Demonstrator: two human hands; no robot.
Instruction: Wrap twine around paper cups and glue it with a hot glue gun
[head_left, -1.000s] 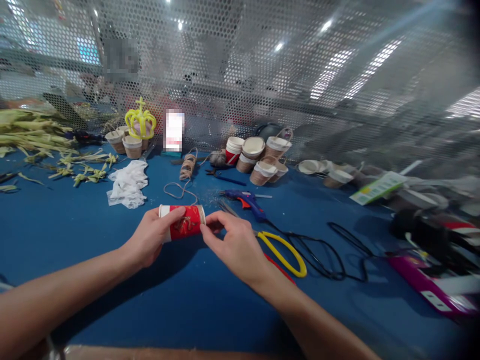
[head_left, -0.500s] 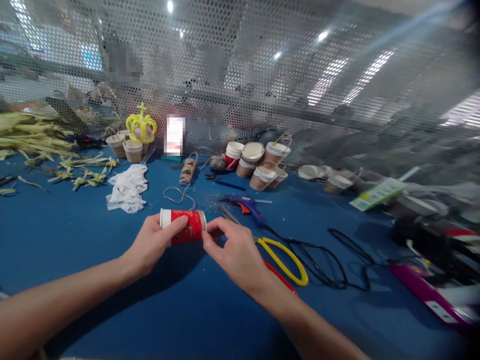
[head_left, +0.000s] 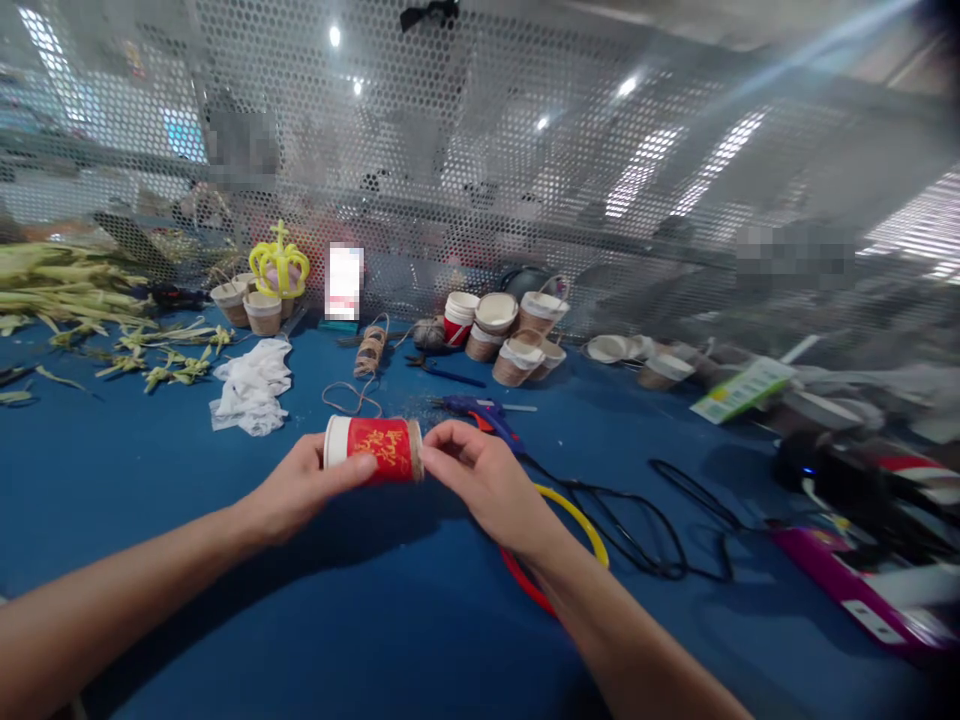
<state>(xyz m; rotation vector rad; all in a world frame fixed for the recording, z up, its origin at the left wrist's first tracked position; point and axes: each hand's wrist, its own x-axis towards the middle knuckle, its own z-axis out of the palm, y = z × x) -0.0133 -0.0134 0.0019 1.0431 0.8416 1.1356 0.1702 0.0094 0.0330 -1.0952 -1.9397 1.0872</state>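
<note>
A red and white paper cup (head_left: 386, 448) with gold lettering lies sideways in my left hand (head_left: 311, 485), whose thumb presses on its side. The white rim faces left. Brown twine (head_left: 416, 450) is wound round the base end at the right. At that end my right hand (head_left: 484, 480) is closed in a pinch, with thumb and fingertips against the twine. A twine bundle (head_left: 370, 350) lies beyond the cup, and a loose strand runs from it toward the cup. Under my right wrist are scissors with a yellow and a red handle (head_left: 581, 520), their blades hidden.
A blue glue gun (head_left: 484, 412) and its black cable lie behind my right hand. Twine-wrapped cups (head_left: 517, 360) stand at the back. White cloth (head_left: 253, 385), husks (head_left: 67, 285) and a yellow crown-shaped piece (head_left: 279, 265) are at left. A purple power strip (head_left: 832, 580) is at right.
The cup has turned about its length, so more gold lettering faces me. My right hand has shifted slightly right along with the cup's base end, now covering more of the scissors.
</note>
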